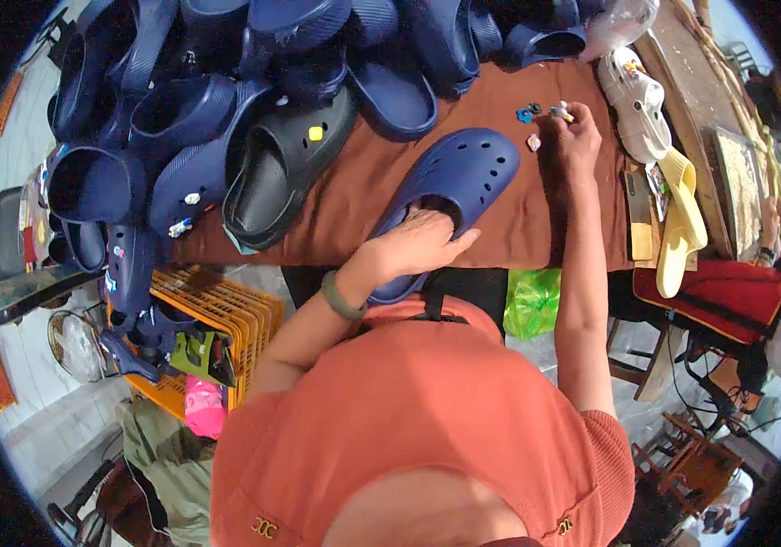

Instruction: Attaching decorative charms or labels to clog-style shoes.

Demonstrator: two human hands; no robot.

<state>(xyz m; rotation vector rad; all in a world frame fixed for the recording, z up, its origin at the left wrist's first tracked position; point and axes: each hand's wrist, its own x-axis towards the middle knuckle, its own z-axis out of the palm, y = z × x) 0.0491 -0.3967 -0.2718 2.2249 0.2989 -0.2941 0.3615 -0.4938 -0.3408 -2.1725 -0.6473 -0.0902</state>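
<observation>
A navy clog with holes in its toe lies on the brown cloth, toe pointing far right. My left hand reaches into its opening and holds it; the fingers are hidden inside, while the thumb shows at the side. Over the cloth's right part, my right hand pinches a small, light-coloured shoe charm, partly covered by the fingertips. Close by lie a blue charm, a dark charm and a pale pink charm.
Many navy clogs are heaped at the far left, beside a black clog with a yellow charm. At right are a white clog and a yellow slide. An orange crate holding shoes stands below left; a green bag hangs below the table edge.
</observation>
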